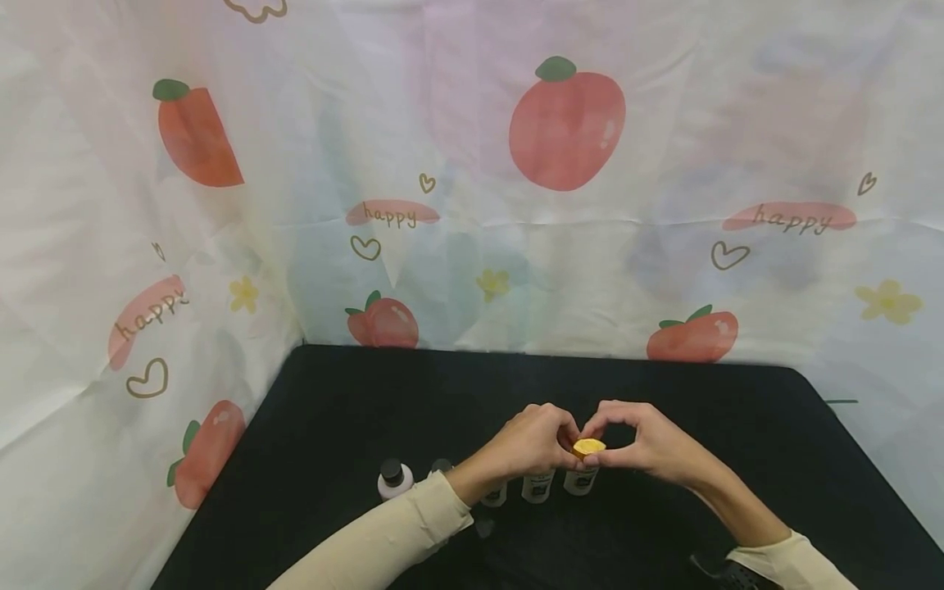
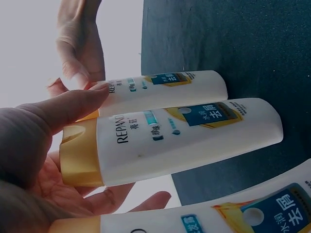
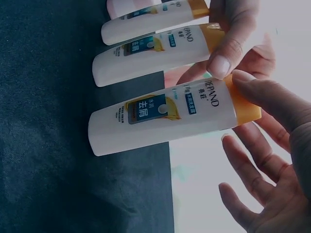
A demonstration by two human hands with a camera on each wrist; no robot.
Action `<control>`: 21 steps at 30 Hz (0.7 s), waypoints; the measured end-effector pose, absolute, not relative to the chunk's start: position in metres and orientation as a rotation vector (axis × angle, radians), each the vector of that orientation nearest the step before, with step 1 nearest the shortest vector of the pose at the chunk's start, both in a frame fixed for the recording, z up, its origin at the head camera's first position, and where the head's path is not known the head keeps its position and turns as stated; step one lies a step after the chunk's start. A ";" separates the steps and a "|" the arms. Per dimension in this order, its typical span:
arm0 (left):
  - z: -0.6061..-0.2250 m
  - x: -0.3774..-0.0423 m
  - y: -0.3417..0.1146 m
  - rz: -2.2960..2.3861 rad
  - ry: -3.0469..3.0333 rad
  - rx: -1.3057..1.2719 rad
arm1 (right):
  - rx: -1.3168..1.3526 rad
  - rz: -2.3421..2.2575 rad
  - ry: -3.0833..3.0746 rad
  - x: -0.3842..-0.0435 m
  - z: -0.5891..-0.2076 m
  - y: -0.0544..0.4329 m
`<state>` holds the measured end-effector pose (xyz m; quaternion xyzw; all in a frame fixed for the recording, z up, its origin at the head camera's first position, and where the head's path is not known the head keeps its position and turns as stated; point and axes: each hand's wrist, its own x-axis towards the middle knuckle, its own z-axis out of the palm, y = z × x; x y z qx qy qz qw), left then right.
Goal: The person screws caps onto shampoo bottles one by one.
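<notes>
Three white shampoo bottles with gold caps stand upright in a row on the black table. At the row's right end, both hands meet at the cap of the end shampoo bottle. My right hand pinches its gold cap between thumb and index finger, the other fingers spread loosely. My left hand pinches the same bottle near the cap, its thumb at the top of the label. Close under the left palm stands the middle shampoo bottle. The third shampoo bottle is left of that, partly hidden by the forearm in the head view.
Farther left on the black table stands a pale pink bottle with a black cap. Another dark cap shows beside the left sleeve. A printed cloth hangs behind the table and along its left side.
</notes>
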<state>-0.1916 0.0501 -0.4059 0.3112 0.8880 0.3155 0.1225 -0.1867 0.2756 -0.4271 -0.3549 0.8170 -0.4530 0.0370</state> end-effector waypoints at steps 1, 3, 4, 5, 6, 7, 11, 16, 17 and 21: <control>-0.405 -0.191 0.050 0.920 2.590 0.906 | -1.093 -1.396 2.502 -0.187 -0.427 0.276; -0.405 -0.191 0.050 0.916 2.592 0.904 | -1.110 -1.403 2.490 -0.187 -0.428 0.276; -0.405 -0.191 0.051 0.914 2.592 0.905 | -1.119 -1.399 2.492 -0.188 -0.428 0.276; -0.404 -0.191 0.051 0.913 2.592 0.905 | -1.123 -1.394 2.495 -0.188 -0.428 0.276; -0.404 -0.192 0.051 0.914 2.589 0.905 | -1.122 -1.383 2.504 -0.188 -0.428 0.276; -0.404 -0.192 0.051 0.912 2.588 0.907 | -1.115 -1.367 2.517 -0.189 -0.428 0.276; -0.403 -0.193 0.048 0.882 2.566 0.940 | -1.091 -1.270 2.581 -0.189 -0.426 0.277; -0.396 -0.194 0.034 0.889 2.511 0.983 | -1.160 -1.178 2.605 -0.188 -0.421 0.278; -0.394 -0.195 0.030 0.901 2.501 0.980 | -1.170 -1.163 2.604 -0.188 -0.420 0.278; -0.386 -0.198 0.011 0.971 2.472 0.957 | -1.137 -1.097 2.607 -0.188 -0.414 0.279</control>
